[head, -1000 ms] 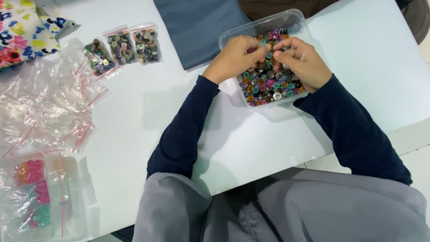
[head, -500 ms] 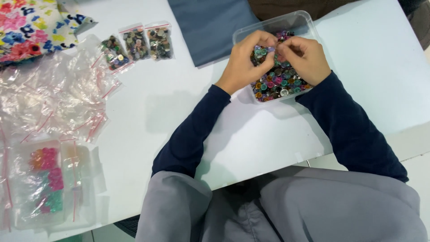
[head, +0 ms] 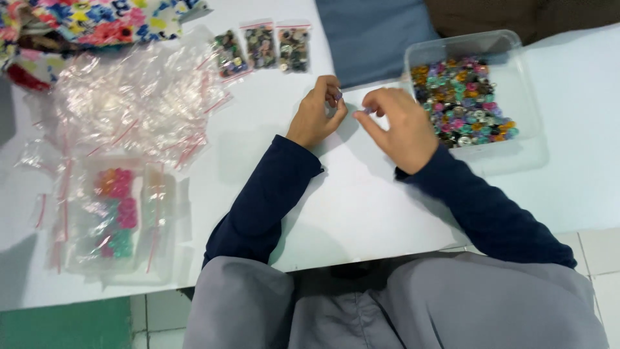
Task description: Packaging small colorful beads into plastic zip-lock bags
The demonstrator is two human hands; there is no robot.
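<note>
Both hands have come out of the clear plastic tub (head: 524, 71) since half a second ago and now sit over bare white table (head: 361, 207), just to its left, and the view has slid right with them.

Biggest first: the table carries everything. Far left, a loose heap of empty clear zip bags (head: 135, 103) with red seal strips, and below it a shallow clear tray (head: 161, 220) with pink, orange and green pieces under plastic. A folded blue-grey cloth (head: 374, 35) lies at the top edge, a flowered fabric (head: 84, 19) in the top left corner. The tub, right of the hands, is full of mixed coloured buttons (head: 462, 100). Three small filled bags (head: 261, 48) lie in a row above the left hand.

Now the hands. The left hand (head: 316, 116) is curled, fingertips pinching a small purplish piece (head: 338, 96), likely a button; it is tiny and I can't make out its shape. The right hand (head: 400, 126) is curled too, thumb and forefinger closed on another small lilac piece (head: 367, 110) at its left edge. The two pinches face each other across a narrow gap, apart, not touching.

The relation that matters: each piece sits at its own fingertips, pointing inward at the other hand. The tub lies to the right, so the right hand is the nearer one to it; the filled bags and the empty bags lie up and left, nearer the left hand.
</note>
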